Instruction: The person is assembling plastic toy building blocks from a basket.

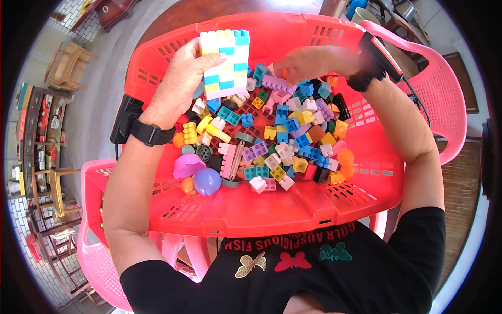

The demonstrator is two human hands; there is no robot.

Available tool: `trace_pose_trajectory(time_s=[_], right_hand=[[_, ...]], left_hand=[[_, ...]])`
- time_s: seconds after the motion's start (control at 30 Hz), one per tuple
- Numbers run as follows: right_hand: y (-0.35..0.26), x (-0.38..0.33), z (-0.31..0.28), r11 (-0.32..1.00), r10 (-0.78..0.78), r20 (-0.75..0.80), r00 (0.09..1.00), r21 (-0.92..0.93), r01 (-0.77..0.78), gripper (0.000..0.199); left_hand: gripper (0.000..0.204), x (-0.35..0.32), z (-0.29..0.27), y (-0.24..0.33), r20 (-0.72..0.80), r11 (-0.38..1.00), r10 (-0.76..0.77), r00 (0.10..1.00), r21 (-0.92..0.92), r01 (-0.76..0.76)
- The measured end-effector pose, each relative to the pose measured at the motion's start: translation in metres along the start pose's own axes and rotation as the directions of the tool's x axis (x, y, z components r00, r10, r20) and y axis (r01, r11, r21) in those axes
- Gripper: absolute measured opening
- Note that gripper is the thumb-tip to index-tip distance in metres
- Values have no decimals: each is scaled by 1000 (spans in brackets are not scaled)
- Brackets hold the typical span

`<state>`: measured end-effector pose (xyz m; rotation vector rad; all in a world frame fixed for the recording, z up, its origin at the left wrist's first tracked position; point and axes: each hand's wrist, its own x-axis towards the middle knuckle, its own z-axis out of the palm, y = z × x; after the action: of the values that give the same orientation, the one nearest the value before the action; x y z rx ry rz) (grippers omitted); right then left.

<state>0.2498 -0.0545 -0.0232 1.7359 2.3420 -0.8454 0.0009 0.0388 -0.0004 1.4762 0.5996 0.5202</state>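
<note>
Upright in my left hand point(184, 73) is a block tower point(226, 65) of white, blue, pale yellow and lilac toy bricks, gripped by its left side with the thumb across its front. My right hand point(308, 60) reaches down to the far part of the red basket point(230, 222), its fingers partly blurred and turned away. Closest to those fingers are a long purple brick point(276, 83) and a teal brick point(259, 73). Whether the fingers pinch a brick cannot be made out. Loose blue bricks point(282, 112) and yellow bricks point(189, 134) lie below both hands.
In the basket's near left are a blue-violet ball point(207, 181) and a pink-purple rounded piece point(188, 166). Orange balls point(345, 156) rest at its right. Pink plastic chairs point(439, 89) flank the basket; a brown table point(178, 21) stands behind. Wooden shelves point(44, 131) line the left.
</note>
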Motion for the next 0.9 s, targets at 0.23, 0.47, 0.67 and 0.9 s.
trace_pose_trajectory(time_s=[0.23, 0.47, 0.67, 0.9], right_hand=[[-7, -2, -2, 998, -56, -10, 998, -29, 56, 33], [-9, -3, 0, 999, -33, -3, 999, -9, 32, 34], [-16, -7, 3, 993, -54, -222, 974, -118, 28, 39], [-77, -31, -1, 968, -22, 248, 969, -238, 83, 44]], left_hand=[[34, -2, 3, 0, 19, 997, -25, 1000, 68, 23], [35, -2, 6, -4, 41, 998, -46, 998, 49, 44], [34, 3, 3, -3, 22, 998, 4, 1000, 63, -5], [33, -3, 0, 5, -44, 999, 28, 999, 30, -27]])
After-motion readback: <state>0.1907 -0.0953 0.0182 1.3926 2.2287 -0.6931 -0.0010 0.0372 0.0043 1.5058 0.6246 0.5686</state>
